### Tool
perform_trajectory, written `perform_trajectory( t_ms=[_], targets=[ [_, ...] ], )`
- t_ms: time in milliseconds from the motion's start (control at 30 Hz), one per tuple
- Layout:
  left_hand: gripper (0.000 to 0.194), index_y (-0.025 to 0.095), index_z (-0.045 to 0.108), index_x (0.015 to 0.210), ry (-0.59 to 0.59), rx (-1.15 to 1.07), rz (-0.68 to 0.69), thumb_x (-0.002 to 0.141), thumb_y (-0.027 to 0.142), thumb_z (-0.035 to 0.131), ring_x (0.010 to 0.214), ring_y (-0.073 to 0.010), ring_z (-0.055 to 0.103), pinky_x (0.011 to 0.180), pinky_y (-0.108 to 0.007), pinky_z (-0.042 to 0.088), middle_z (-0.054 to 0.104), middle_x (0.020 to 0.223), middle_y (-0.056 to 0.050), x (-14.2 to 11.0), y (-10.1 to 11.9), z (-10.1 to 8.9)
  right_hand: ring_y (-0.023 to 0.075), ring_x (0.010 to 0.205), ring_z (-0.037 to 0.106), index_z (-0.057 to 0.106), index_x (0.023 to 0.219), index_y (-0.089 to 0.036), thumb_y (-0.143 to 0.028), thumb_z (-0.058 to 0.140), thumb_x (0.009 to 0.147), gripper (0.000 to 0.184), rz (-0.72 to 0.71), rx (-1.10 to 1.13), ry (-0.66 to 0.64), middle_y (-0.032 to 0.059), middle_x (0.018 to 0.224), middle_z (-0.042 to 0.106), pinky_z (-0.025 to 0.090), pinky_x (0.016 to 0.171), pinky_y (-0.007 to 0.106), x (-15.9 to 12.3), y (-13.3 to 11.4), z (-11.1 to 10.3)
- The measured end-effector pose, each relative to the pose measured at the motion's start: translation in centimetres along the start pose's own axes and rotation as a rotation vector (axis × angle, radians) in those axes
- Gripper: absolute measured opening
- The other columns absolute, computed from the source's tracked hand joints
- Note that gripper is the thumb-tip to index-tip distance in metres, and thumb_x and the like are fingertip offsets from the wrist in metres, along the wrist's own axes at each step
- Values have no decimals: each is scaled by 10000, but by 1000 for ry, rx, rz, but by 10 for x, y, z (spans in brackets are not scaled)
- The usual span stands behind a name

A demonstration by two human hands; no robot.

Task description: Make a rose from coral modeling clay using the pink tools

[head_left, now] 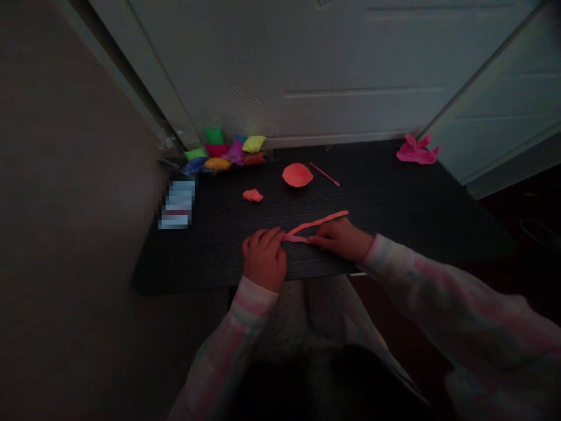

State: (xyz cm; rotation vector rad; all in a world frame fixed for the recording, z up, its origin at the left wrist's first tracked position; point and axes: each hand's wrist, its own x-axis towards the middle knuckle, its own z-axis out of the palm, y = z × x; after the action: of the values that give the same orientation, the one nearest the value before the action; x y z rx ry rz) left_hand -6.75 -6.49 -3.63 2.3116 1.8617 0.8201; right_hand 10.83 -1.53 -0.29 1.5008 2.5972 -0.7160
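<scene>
A long, thin strip of coral-pink modelling clay point(316, 225) lies across the dark wood-grain table point(377, 202), close to its front edge. My left hand point(264, 258) grips the strip's near end, and my right hand point(340, 239) pinches it farther along with the fingertips. Beyond them sit a shallow, bowl-shaped disc of the same clay point(297, 175) and a small clay lump point(253, 196). A thin pink stick point(325, 174) lies to the right of the disc.
Several bright packets of coloured clay point(224, 153) are heaped at the back left of the table. A crumpled magenta sheet point(416, 150) lies at the back right, and a pixelated, blurred item point(177, 204) at the left. A wall and a white door border the table.
</scene>
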Motion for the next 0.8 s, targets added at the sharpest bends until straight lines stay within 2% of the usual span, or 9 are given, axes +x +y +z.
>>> perform_trajectory(
  t_ms=[167, 433, 633, 800],
  targets=[
    [329, 201, 506, 1028, 7, -17, -7, 729, 148, 380, 979, -176, 419, 830, -366, 287, 548, 1057, -15, 1, 0, -1, 78, 499, 442, 536, 555, -159, -410, 322, 782, 400, -6, 150, 44, -13, 516, 515, 285, 506, 205, -4, 7, 2],
    [316, 229, 521, 1001, -112, 66, 33, 717, 152, 402, 1000, -205, 403, 821, -407, 259, 545, 1071, 3, 2, 9, 0, 97, 513, 450, 577, 570, -167, -433, 328, 765, 414, 43, -87, 54, 6, 546, 552, 254, 497, 230, 1, 0, 2],
    [277, 210, 554, 931, -121, 57, -8, 708, 145, 404, 977, -213, 416, 801, -401, 284, 569, 1027, -3, 7, 12, 0, 101, 504, 445, 571, 561, -169, -456, 319, 762, 432, 53, -131, 18, 11, 557, 562, 243, 499, 239, 1, -2, 1],
    [305, 169, 512, 1004, -73, -15, -35, 731, 151, 374, 978, -183, 418, 831, -351, 303, 547, 1046, -38, 7, 9, 0, 98, 599, 482, 560, 590, -163, -404, 312, 793, 400, 15, 57, 79, 2, 614, 569, 284, 592, 230, -7, 1, 0]
  ],
)
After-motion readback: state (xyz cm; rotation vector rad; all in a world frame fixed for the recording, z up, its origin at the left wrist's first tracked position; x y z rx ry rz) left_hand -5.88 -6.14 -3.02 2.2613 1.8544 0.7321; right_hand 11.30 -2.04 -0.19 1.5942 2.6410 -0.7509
